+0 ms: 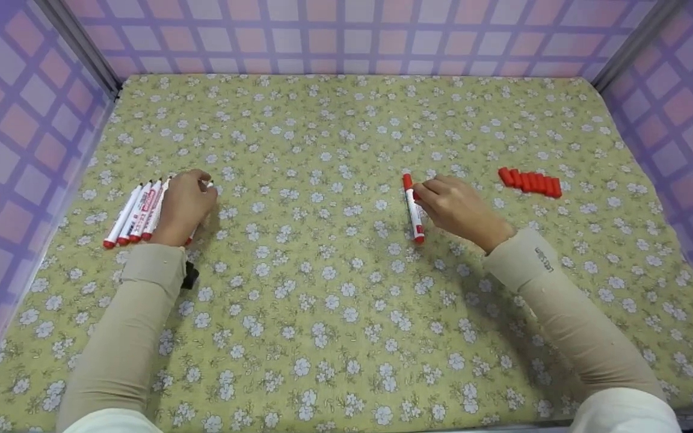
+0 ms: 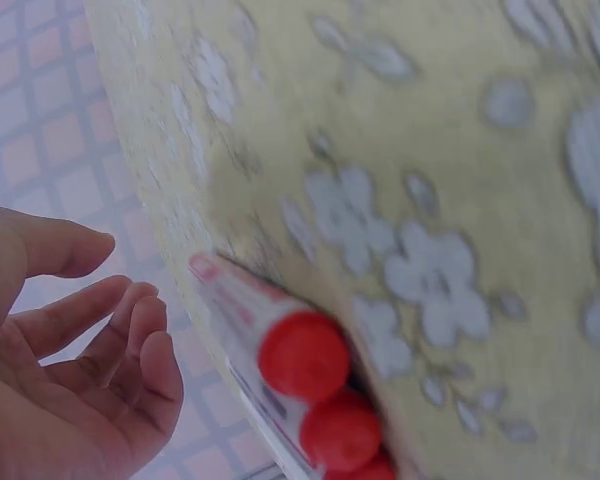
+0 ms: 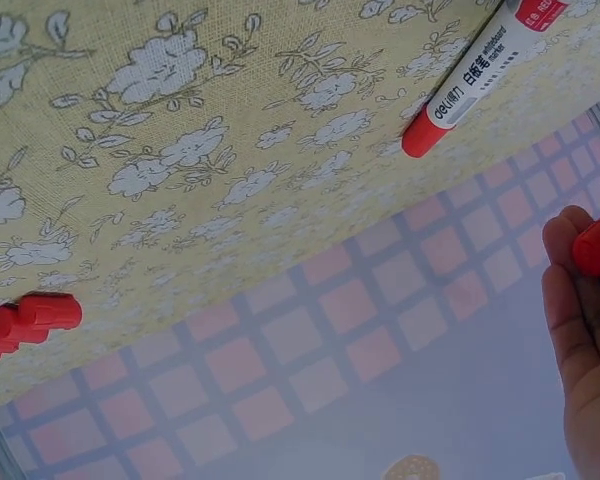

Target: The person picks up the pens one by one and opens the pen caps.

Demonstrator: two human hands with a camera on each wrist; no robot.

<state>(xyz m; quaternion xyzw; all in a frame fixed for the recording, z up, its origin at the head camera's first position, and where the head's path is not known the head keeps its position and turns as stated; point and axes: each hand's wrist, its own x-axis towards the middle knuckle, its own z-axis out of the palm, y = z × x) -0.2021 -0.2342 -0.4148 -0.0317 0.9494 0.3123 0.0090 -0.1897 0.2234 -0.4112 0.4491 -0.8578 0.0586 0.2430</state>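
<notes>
My left hand point(image 1: 187, 201) is over a row of uncapped whiteboard markers point(image 1: 133, 213) at the left of the cloth. Its fingers curl loosely around nothing in the left wrist view, beside the markers' red ends point(image 2: 303, 356). The hand hides part of the row, and one marker's dark tip shows on its right. My right hand point(image 1: 452, 204) pinches a loose red cap point(image 3: 598, 245) between thumb and fingers. Just left of that hand lies a single whiteboard marker point(image 1: 414, 210) with its red cap on.
A row of several red caps point(image 1: 530, 182) lies on the cloth, right of my right hand. The flowered yellow cloth point(image 1: 298, 288) covers the table. Checked purple-and-pink panels point(image 1: 322, 36) stand along the back and both sides.
</notes>
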